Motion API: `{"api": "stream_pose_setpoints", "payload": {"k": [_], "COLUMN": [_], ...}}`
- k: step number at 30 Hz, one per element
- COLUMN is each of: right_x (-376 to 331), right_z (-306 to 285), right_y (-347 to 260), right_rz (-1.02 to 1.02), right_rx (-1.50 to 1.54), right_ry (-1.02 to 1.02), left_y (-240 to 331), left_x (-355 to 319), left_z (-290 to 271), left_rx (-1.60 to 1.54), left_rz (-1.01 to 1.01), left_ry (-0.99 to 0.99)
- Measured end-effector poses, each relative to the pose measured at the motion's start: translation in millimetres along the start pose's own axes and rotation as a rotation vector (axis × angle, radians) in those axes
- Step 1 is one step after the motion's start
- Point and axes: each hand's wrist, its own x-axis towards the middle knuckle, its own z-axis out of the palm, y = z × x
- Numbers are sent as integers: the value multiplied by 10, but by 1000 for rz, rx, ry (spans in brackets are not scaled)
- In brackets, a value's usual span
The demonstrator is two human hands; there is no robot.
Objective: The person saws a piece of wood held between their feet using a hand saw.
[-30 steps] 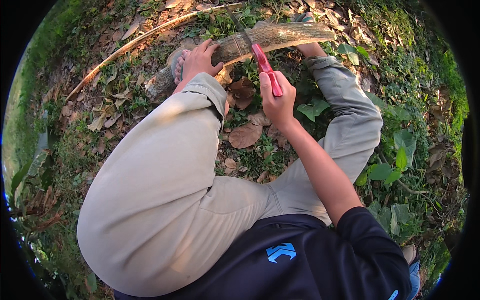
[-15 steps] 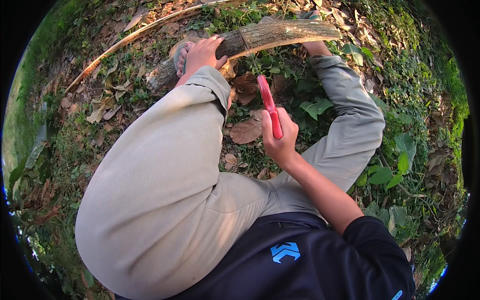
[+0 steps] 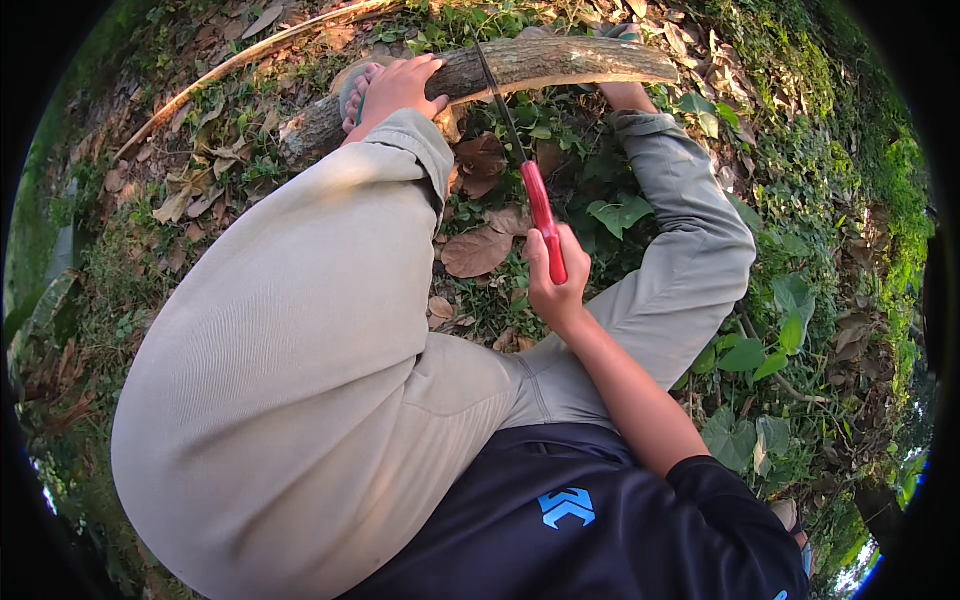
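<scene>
My right hand (image 3: 560, 275) is closed around the red handle of a hand saw (image 3: 541, 210). Its thin dark blade slants up and away, lying across the bark of a curved log (image 3: 560, 62) at a cut line. Left of the blade, my left hand (image 3: 398, 90) grips the top of the log, thumb apart from the fingers. The log lies crosswise in front of me, its left end lower than its middle. My left foot (image 3: 358, 92), in a sandal, is against the log beside that hand. How deep the blade sits cannot be made out.
My bent left leg (image 3: 290, 330) fills much of the left side; my right leg (image 3: 680, 260) reaches forward to the log's right part. A long pale stick (image 3: 240, 65) lies beyond the log. Dry leaves (image 3: 476, 252) and green plants (image 3: 750, 355) cover the ground.
The saw has come back toward me with my right hand, and more of its blade shows between log and handle. My left hand stays on the log. The whole view has shifted slightly.
</scene>
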Motion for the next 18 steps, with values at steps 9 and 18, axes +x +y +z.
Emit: {"api": "stream_pose_setpoints", "payload": {"k": [9, 18], "right_x": [1061, 628], "right_z": [498, 52], "right_y": [-281, -1025], "right_rz": [100, 144], "right_rx": [6, -24], "right_ry": [77, -68], "left_y": [32, -85], "left_x": [37, -89], "left_z": [34, -17], "left_rx": [-84, -58], "left_rz": [9, -19], "left_ry": [-25, 25]}}
